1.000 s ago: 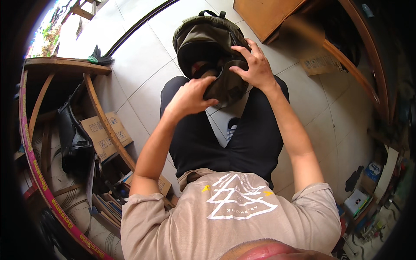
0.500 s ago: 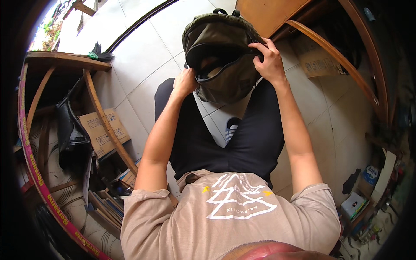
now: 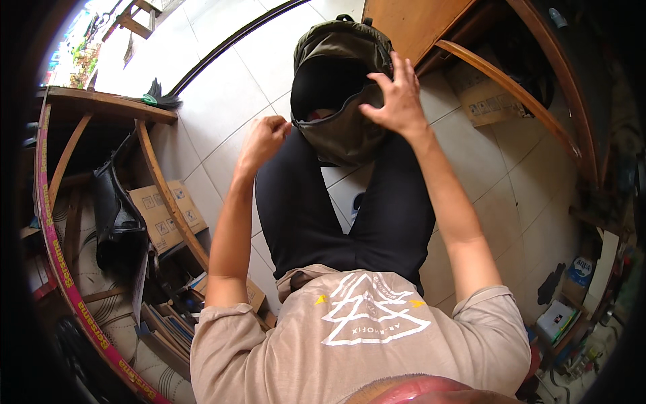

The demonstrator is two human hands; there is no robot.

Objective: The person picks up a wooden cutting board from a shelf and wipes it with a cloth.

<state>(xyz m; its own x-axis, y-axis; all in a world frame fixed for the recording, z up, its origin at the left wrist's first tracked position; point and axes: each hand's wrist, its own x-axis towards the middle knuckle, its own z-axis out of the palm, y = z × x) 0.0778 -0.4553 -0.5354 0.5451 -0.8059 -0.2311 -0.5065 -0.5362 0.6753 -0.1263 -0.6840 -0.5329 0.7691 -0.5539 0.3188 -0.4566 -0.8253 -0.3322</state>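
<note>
An olive-green backpack point(image 3: 350, 138) stands between my knees, its front zipped opening gaping wide and dark inside. Something small and pale shows low in the opening, too dim to name. My left hand point(image 3: 264, 140) is closed, fingers curled, close by the left end of the zip; whatever it pinches, if anything, is hidden. Over the right side of the bag, my right hand point(image 3: 398, 97) is open with fingers spread, the thumb near the edge of the opening.
A wooden cabinet point(image 3: 404, 23) stands just beyond the bag, with a cardboard box point(image 3: 481, 91) to its right. At left are a wooden rack point(image 3: 151, 168), a black bag point(image 3: 118, 209), another cardboard box point(image 3: 165, 215) and several books point(image 3: 165, 330). White tiles point(image 3: 229, 87) cover the floor.
My left hand has drawn away leftward from the bag's side. The right hand has let go of the bag's edge and spread its fingers. The opening gapes wider.
</note>
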